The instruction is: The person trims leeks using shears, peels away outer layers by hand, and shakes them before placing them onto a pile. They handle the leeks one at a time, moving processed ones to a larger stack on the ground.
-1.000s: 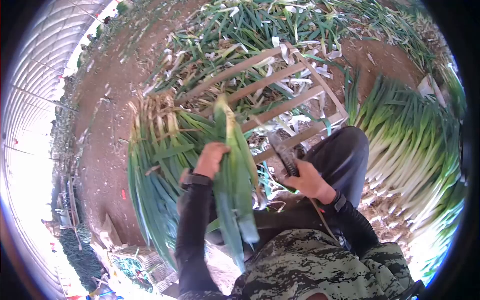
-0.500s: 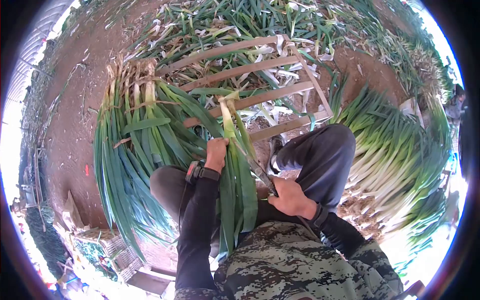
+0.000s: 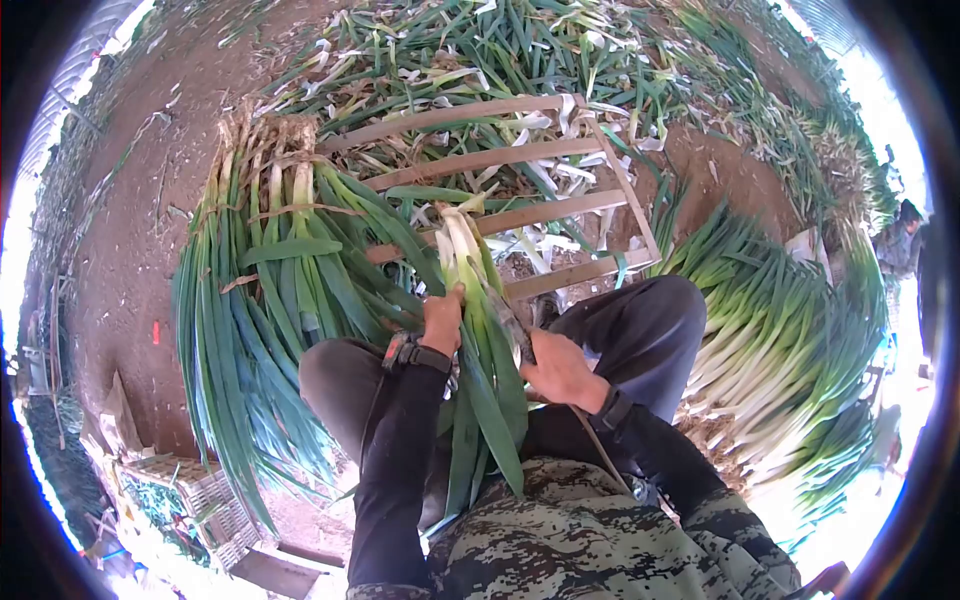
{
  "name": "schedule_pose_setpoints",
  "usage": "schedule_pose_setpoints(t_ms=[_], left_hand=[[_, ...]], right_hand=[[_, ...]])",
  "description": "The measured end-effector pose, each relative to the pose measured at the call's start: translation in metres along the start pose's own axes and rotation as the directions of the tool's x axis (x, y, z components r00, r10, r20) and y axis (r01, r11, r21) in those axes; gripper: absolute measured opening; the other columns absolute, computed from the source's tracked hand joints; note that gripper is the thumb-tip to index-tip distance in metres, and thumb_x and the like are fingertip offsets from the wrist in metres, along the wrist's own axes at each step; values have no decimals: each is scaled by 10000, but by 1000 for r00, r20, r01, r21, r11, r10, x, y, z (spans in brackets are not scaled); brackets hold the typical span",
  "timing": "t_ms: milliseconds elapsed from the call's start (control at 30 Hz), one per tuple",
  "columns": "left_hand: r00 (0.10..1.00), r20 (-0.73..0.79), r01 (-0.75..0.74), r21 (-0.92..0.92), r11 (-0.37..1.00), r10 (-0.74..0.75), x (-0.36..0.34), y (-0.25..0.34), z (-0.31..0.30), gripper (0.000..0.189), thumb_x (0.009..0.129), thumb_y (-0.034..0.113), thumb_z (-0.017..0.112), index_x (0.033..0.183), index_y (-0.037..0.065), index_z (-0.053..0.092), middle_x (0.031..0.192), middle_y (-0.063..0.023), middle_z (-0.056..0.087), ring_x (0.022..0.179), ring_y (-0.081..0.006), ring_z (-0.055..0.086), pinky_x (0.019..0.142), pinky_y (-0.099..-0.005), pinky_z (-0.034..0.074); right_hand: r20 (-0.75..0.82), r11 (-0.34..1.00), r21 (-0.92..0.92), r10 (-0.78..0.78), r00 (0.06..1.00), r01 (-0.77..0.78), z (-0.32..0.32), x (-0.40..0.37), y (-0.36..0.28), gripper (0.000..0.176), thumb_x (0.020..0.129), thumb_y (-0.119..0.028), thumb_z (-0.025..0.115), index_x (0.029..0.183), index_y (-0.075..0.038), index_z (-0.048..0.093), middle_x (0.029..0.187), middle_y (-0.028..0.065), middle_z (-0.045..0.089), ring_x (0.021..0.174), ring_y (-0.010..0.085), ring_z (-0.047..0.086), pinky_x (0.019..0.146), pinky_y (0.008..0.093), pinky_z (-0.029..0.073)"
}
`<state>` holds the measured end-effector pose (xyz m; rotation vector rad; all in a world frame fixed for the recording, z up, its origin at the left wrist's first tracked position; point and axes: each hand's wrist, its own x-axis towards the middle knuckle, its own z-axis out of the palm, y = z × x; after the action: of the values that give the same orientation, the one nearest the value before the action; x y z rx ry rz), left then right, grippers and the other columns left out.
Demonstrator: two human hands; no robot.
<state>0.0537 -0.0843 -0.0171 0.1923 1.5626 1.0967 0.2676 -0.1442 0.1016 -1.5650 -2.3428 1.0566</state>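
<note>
Closed round a green onion bunch (image 3: 480,330) is my left hand (image 3: 442,322), just below the pale stems. The bunch points its white ends away from me, and its leaves hang over my lap. My right hand (image 3: 562,372) is closed on the handle of a knife (image 3: 520,335), whose blade lies along the right side of the stems. Left of my left hand, tied onions (image 3: 280,220) lie with roots away from me and long leaves toward me.
A wooden slatted rack (image 3: 540,216) stands ahead, with loose leaves (image 3: 520,60) beyond it. More onions (image 3: 770,350) lie in a row at the right. A wicker basket (image 3: 215,505) is at the lower left. Another person (image 3: 900,245) is at the far right edge.
The stems in my left hand have fanned apart and show more white. My right hand and the knife have moved up and left, closer to the stems. The view has tilted slightly.
</note>
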Motion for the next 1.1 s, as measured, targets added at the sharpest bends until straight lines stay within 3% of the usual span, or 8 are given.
schedule_pose_setpoints(t_ms=[133, 400, 667, 767, 800, 900, 1000, 1100], left_hand=[[997, 76, 36, -95, 995, -29, 2, -3, -6, 356, 882, 179, 724, 1039, -133, 654, 915, -173, 698, 711, -269, 678, 635, -412, 543], [980, 186, 111, -192, 975, -75, 0, 5, -8, 277, 897, 125, 712, 1027, -112, 651, 893, -170, 691, 689, -275, 683, 609, -413, 572], [977, 204, 103, -243, 965, -53, 5, 16, -4, 304, 839, 113, 732, 924, -158, 625, 815, -168, 684, 636, -267, 682, 570, -398, 545], [977, 214, 52, -271, 961, 7, 7, 20, -5, 300, 837, 111, 730, 915, -158, 624, 799, -167, 680, 628, -262, 681, 563, -390, 542], [985, 170, 29, -237, 971, 12, 8, 21, -4, 294, 830, 114, 735, 898, -151, 627, 794, -175, 676, 615, -258, 673, 548, -385, 536], [968, 252, 71, -218, 973, -15, -3, 34, -9, 310, 851, 95, 708, 996, -166, 624, 848, -183, 687, 654, -278, 688, 578, -401, 555], [980, 201, -1, -2, 1000, 1, -26, 35, -7, 292, 848, 110, 704, 962, -149, 635, 802, -166, 678, 618, -250, 668, 541, -382, 525], [987, 158, -17, 29, 999, 12, -18, 14, -6, 276, 844, 126, 701, 925, -133, 648, 760, -145, 670, 604, -227, 654, 528, -368, 505]], right_hand=[[-4, 999, -38, 28, 1000, -28, -5, 53, -3, 312, 768, -249, 673, 904, 25, 616, 879, 286, 667, 892, 486, 645, 798, 552, 501], [29, 983, -181, 26, 999, -20, -4, 144, 4, 349, 762, -271, 675, 926, 37, 675, 932, 286, 691, 935, 456, 671, 832, 526, 526], [52, 954, -264, 159, 986, -140, -10, 213, -2, 344, 755, -276, 679, 895, 36, 715, 945, 267, 705, 942, 442, 683, 824, 507, 537], [-58, 959, -256, 113, 992, -124, -4, 225, -1, 338, 755, -265, 671, 901, 36, 720, 941, 269, 706, 934, 440, 686, 815, 505, 541], [-56, 961, -232, 139, 989, -148, -4, 231, -1, 328, 754, -249, 658, 886, 45, 716, 915, 275, 707, 919, 444, 690, 813, 501, 547], [-13, 966, -209, 150, 989, -150, -5, 246, 6, 353, 747, -244, 647, 880, 78, 710, 899, 315, 691, 916, 460, 688, 834, 498, 544], [-61, 973, -155, 162, 985, -169, -18, 261, 6, 396, 741, -250, 643, 877, 118, 698, 903, 357, 667, 928, 480, 678, 861, 496, 536], [7, 977, -165, 138, 990, -135, -34, 267, 17, 428, 736, -259, 644, 884, 140, 689, 908, 384, 647, 942, 495, 666, 873, 493, 530]])
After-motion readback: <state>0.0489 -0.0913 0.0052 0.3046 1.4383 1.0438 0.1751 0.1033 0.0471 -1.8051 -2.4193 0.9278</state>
